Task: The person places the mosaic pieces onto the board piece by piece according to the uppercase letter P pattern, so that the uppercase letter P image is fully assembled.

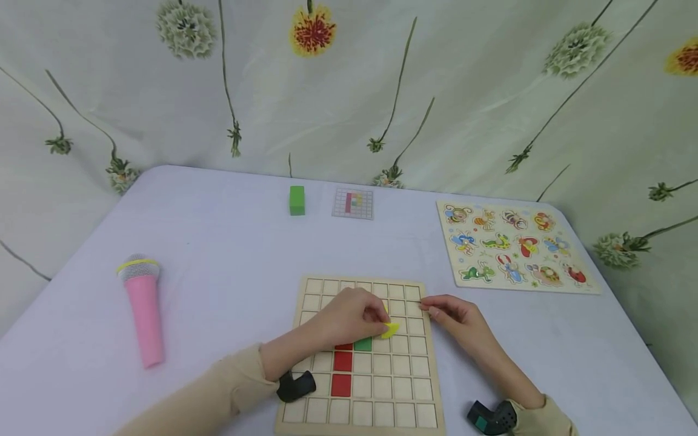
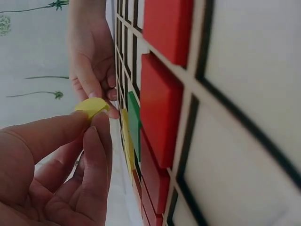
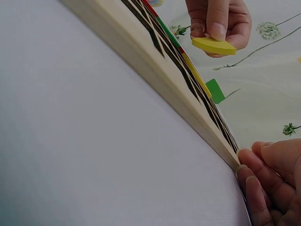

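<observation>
My left hand [image 1: 349, 316] pinches a yellow curved-edged tile [image 1: 390, 331] between thumb and fingers, just above a wooden grid board [image 1: 404, 388]. In the right wrist view the yellow tile [image 3: 214, 45] is held apart from the board. Red tiles [image 1: 341, 385] form a column in the grid, beside a green tile [image 1: 362, 344]. The left wrist view also shows a flat yellow tile [image 2: 126, 134] in the grid, past the green one. My right hand [image 1: 462, 322] grips the board's right edge with its fingertips. My left hand hides several upper squares.
Behind the board stand a green block [image 1: 297, 200] and a small pattern card [image 1: 352, 203]. An insect puzzle board [image 1: 520, 248] lies at the back right. On the left lies a pink toy microphone [image 1: 144, 315]. A flowered cloth [image 1: 338, 91] hangs behind the table.
</observation>
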`<state>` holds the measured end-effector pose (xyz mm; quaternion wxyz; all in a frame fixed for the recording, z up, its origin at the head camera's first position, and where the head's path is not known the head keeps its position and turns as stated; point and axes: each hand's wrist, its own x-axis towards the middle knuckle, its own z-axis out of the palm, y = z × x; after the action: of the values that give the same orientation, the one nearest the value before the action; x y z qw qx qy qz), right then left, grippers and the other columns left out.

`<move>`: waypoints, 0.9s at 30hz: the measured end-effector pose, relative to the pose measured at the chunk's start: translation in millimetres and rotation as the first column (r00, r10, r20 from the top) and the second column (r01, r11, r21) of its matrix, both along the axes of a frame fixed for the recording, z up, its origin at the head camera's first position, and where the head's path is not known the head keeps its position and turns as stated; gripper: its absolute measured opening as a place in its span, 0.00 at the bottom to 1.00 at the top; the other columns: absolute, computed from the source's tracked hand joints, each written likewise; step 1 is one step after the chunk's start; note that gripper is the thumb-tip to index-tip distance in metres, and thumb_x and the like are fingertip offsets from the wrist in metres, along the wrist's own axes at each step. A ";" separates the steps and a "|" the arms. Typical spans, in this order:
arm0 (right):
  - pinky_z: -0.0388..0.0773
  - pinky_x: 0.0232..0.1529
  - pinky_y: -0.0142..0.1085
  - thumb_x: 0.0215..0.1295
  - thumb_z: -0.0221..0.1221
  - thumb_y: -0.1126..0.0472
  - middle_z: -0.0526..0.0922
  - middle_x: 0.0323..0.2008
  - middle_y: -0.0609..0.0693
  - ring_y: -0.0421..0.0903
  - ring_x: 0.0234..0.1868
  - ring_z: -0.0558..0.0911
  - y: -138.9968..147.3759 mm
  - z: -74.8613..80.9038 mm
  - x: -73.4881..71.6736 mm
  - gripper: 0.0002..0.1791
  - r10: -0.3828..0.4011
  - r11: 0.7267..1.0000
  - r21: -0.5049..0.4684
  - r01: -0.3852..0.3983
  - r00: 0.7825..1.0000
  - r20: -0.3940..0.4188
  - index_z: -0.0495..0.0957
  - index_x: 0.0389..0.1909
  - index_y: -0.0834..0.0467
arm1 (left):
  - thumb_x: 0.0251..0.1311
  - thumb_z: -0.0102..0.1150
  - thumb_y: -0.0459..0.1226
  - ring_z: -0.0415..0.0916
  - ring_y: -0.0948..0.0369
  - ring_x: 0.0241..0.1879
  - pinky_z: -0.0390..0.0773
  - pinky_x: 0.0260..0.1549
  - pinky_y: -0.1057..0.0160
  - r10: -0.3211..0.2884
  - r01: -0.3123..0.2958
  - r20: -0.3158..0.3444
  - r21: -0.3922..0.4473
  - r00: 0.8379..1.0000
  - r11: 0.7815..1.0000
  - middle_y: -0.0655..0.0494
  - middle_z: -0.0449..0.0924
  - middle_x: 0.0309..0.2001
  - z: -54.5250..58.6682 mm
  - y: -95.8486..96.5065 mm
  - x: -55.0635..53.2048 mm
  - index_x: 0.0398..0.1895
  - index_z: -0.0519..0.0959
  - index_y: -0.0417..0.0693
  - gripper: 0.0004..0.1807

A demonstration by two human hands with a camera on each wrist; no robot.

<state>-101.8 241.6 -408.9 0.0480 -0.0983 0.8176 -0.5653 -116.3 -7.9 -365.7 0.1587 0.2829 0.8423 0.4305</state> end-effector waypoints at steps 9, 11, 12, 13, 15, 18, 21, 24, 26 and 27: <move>0.74 0.43 0.30 0.67 0.56 0.61 0.82 0.43 0.53 0.43 0.46 0.78 -0.4 0.3 -0.2 0.13 0.003 1.000 0.003 -0.003 1.000 -0.006 0.79 0.46 0.64 | 0.51 0.65 0.29 0.71 0.70 0.23 0.73 0.27 0.70 -0.018 0.014 -0.070 -0.063 0.997 0.998 0.68 0.75 0.22 -5.5 -3.1 5.2 0.22 0.82 0.50 0.07; 0.74 0.43 0.31 0.67 0.56 0.61 0.82 0.43 0.53 0.43 0.46 0.78 -0.7 0.4 0.1 0.13 -0.003 1.000 0.005 0.003 1.000 0.000 0.79 0.46 0.64 | 0.51 0.66 0.30 0.71 0.70 0.23 0.72 0.27 0.70 -0.020 0.014 -0.085 -0.072 0.996 0.997 0.68 0.74 0.21 -5.6 -3.6 6.5 0.21 0.81 0.51 0.07; 0.74 0.43 0.31 0.67 0.56 0.60 0.82 0.43 0.53 0.44 0.46 0.78 -0.8 0.6 0.3 0.13 -0.005 1.000 0.007 0.005 1.000 0.004 0.79 0.46 0.64 | 0.50 0.66 0.30 0.71 0.71 0.22 0.72 0.27 0.70 -0.021 0.014 -0.093 -0.080 0.995 0.997 0.69 0.74 0.21 -5.8 -3.8 6.9 0.20 0.80 0.51 0.08; 0.74 0.43 0.31 0.66 0.56 0.60 0.82 0.43 0.53 0.44 0.46 0.78 -1.0 0.7 0.4 0.13 -0.007 1.000 0.008 0.007 1.000 0.006 0.79 0.46 0.64 | 0.50 0.67 0.31 0.71 0.71 0.22 0.72 0.26 0.70 -0.023 0.014 -0.104 -0.090 0.994 0.996 0.69 0.73 0.21 -5.9 -3.9 7.2 0.20 0.80 0.51 0.08; 0.74 0.43 0.31 0.66 0.56 0.60 0.82 0.43 0.53 0.43 0.45 0.78 -1.3 0.7 0.6 0.13 -0.011 1.000 0.011 0.010 1.000 0.008 0.79 0.45 0.64 | 0.50 0.68 0.32 0.69 0.71 0.20 0.71 0.25 0.70 -0.023 0.006 -0.132 -0.128 0.991 0.992 0.69 0.72 0.19 -6.3 -3.8 7.9 0.18 0.79 0.53 0.09; 0.74 0.43 0.31 0.66 0.56 0.61 0.82 0.43 0.53 0.43 0.45 0.78 -1.0 0.7 0.6 0.13 -0.008 1.000 0.005 0.008 1.000 0.005 0.79 0.45 0.64 | 0.50 0.69 0.34 0.68 0.70 0.18 0.69 0.23 0.70 -0.024 -0.010 -0.176 -0.189 0.984 0.982 0.69 0.69 0.16 -6.1 -3.3 8.4 0.16 0.76 0.54 0.12; 0.74 0.43 0.30 0.66 0.56 0.61 0.82 0.43 0.54 0.42 0.45 0.79 -0.5 0.7 0.5 0.13 -0.004 1.000 -0.006 0.004 1.000 0.004 0.79 0.46 0.65 | 0.49 0.70 0.34 0.66 0.68 0.18 0.68 0.22 0.69 -0.035 -0.016 -0.213 -0.232 0.976 0.973 0.68 0.68 0.16 -4.6 -3.3 8.7 0.16 0.75 0.54 0.13; 0.74 0.43 0.30 0.67 0.56 0.61 0.82 0.43 0.54 0.42 0.45 0.78 -0.4 1.0 0.5 0.13 0.000 1.000 -0.008 0.000 1.000 0.006 0.79 0.46 0.65 | 0.49 0.69 0.33 0.67 0.68 0.22 0.69 0.24 0.70 -0.068 0.011 -0.224 -0.248 0.972 0.969 0.67 0.70 0.19 -3.2 -3.1 8.6 0.22 0.79 0.51 0.07; 0.74 0.43 0.30 0.67 0.55 0.61 0.82 0.43 0.54 0.41 0.45 0.78 -0.6 1.4 0.6 0.13 0.002 1.000 -0.007 -0.002 1.000 0.011 0.79 0.46 0.65 | 0.50 0.69 0.34 0.67 0.68 0.26 0.69 0.27 0.71 -0.117 0.058 -0.222 -0.255 0.968 0.965 0.67 0.71 0.25 -2.7 -2.3 8.1 0.31 0.83 0.50 0.05; 0.74 0.43 0.30 0.67 0.55 0.61 0.82 0.43 0.54 0.41 0.45 0.78 -0.7 1.6 0.7 0.13 0.001 1.000 -0.005 -0.001 1.000 0.012 0.79 0.46 0.65 | 0.50 0.69 0.34 0.67 0.68 0.28 0.69 0.29 0.71 -0.151 0.089 -0.226 -0.261 0.962 0.961 0.67 0.71 0.27 -2.3 -1.9 8.2 0.36 0.83 0.50 0.09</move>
<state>-101.0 240.9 -407.3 0.0530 -0.0953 0.8159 -0.5678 -108.1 -9.8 -368.0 0.1143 0.3624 0.8837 0.2731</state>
